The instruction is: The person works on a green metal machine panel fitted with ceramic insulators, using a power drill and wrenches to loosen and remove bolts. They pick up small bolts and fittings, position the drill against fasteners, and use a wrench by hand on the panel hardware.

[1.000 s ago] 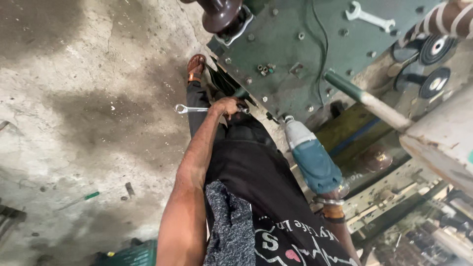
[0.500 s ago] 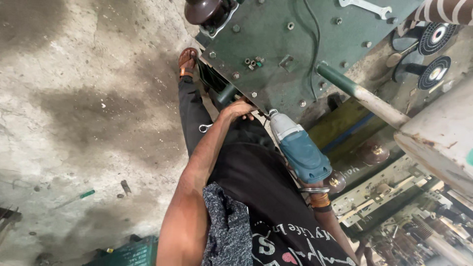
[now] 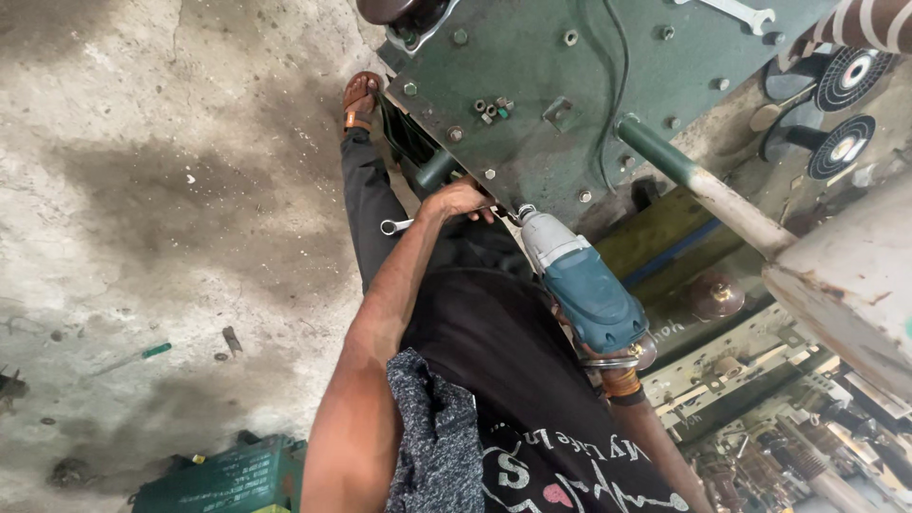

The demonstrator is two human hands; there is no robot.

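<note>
Head view: right hand point(image 3: 608, 356) presses drill point(image 3: 579, 285) beside left hand point(image 3: 461, 199).

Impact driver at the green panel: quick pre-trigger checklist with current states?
1. Nose of the impact driver at the edge of the green machine panel: ok; whether it sits on a bolt head, cannot tell.
2. Right hand on the driver's grip: cannot tell, hidden behind the tool body; only the wrist with bangles shows.
3. Left hand on the panel edge right beside the nose: not ok, fingers close to the spinning end.
4. Spanner under the left wrist: cannot tell if it is held or seated on a nut.
5. Footing: sandalled foot flat on the concrete floor: ok.
</note>
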